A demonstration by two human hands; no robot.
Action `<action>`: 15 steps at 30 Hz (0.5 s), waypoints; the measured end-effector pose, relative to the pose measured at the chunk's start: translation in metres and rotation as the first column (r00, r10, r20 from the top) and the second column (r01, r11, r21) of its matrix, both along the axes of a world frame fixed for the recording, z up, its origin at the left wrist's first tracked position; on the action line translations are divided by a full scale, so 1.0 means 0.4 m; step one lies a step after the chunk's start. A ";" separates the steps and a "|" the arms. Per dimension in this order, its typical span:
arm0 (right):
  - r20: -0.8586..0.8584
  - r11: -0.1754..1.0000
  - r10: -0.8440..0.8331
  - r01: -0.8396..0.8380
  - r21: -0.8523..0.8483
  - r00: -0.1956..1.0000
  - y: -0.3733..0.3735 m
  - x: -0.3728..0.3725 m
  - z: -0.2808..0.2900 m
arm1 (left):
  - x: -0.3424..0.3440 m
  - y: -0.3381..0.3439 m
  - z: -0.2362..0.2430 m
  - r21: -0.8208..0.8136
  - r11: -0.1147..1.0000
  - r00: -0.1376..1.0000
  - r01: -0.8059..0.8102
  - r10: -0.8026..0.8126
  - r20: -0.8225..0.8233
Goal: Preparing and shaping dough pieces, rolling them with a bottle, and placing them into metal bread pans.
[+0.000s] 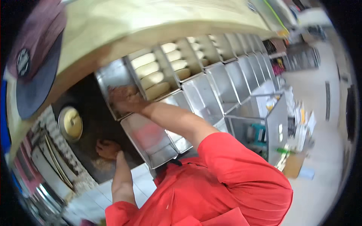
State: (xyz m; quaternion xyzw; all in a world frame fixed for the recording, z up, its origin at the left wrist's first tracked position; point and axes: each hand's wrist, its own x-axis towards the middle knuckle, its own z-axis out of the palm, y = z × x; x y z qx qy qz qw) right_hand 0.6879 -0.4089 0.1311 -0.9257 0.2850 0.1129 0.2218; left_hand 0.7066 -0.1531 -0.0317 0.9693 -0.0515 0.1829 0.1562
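My right hand reaches down into a metal loaf tin; motion smears its fingers, so their grip does not show. Over the dark worktop, my left hand is curled closed, and anything inside it is hidden. Near it stands a round metal bowl with a soft yellow mass, perhaps fat, in it. Just right of my right hand, a tin holds several pale dough rolls side by side. The tin beyond has more dough rolls. Below my right forearm lies another loaf tin.
Rows of joined loaf tins run toward the far right. A pale wooden ledge spans the far side. At upper left, a person in a cap leans in. Trays stand at lower left, and a cardboard box sits right.
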 end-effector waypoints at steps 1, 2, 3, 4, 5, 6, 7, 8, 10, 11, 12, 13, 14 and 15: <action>0.054 0.997 -0.068 0.066 0.038 0.996 0.022 0.010 0.024 | 0.011 0.006 -0.019 0.051 0.998 1.000 -0.028 0.029 -0.004; 0.109 0.989 -0.137 0.129 0.078 0.985 0.048 0.013 0.054 | 0.021 0.004 -0.037 0.084 0.996 0.999 -0.044 0.044 0.007; 0.162 0.977 -0.192 0.173 0.126 0.968 0.028 -0.019 0.092 | 0.028 0.016 -0.054 0.123 0.990 0.997 -0.075 0.074 0.017; 0.332 0.976 -0.179 0.126 0.176 0.926 0.038 -0.074 0.164 | 0.041 0.045 -0.081 0.156 0.987 0.999 -0.034 0.031 0.021; 0.496 0.976 -0.161 0.063 0.208 0.853 0.050 -0.155 0.235 | 0.057 0.072 -0.101 0.190 0.982 1.000 0.002 -0.007 0.029; 0.720 0.970 -0.219 0.068 0.233 0.658 0.058 -0.235 0.263 | 0.068 0.078 -0.103 0.169 0.985 0.997 0.037 -0.047 0.055; 0.739 0.962 -0.262 0.104 0.254 0.620 0.065 -0.329 0.291 | 0.076 0.088 -0.103 0.002 0.987 0.987 0.161 -0.161 0.001; 0.756 0.951 -0.303 0.137 0.276 0.580 0.069 -0.434 0.326 | 0.080 0.098 -0.103 -0.167 0.947 0.958 0.275 -0.286 -0.039; 0.801 0.936 -0.340 0.257 0.240 0.492 0.095 -0.633 0.327 | 0.115 0.212 -0.131 -0.571 0.794 0.946 0.211 -0.314 -0.087; 0.766 0.884 -0.452 0.344 0.316 0.457 0.098 -0.758 0.306 | 0.049 0.208 -0.027 -0.520 0.839 0.931 0.159 -0.303 -0.204; 0.615 0.777 -0.618 0.500 0.383 0.490 0.113 -0.893 0.293 | -0.011 0.209 0.018 -0.512 0.824 0.924 0.245 -0.358 -0.135; 0.641 0.759 -0.610 0.575 0.305 0.466 0.133 -1.018 0.284 | -0.061 0.269 0.063 -0.489 0.813 0.919 0.317 -0.390 -0.052; 0.573 0.653 -0.722 0.654 0.381 0.387 0.160 -1.127 0.260 | -0.113 0.352 0.066 -0.273 0.899 0.904 0.342 -0.394 -0.164; 0.580 0.582 -0.748 0.739 0.339 0.323 0.200 -1.232 0.254 | -0.183 0.418 0.054 -0.045 0.931 0.892 0.362 -0.360 -0.273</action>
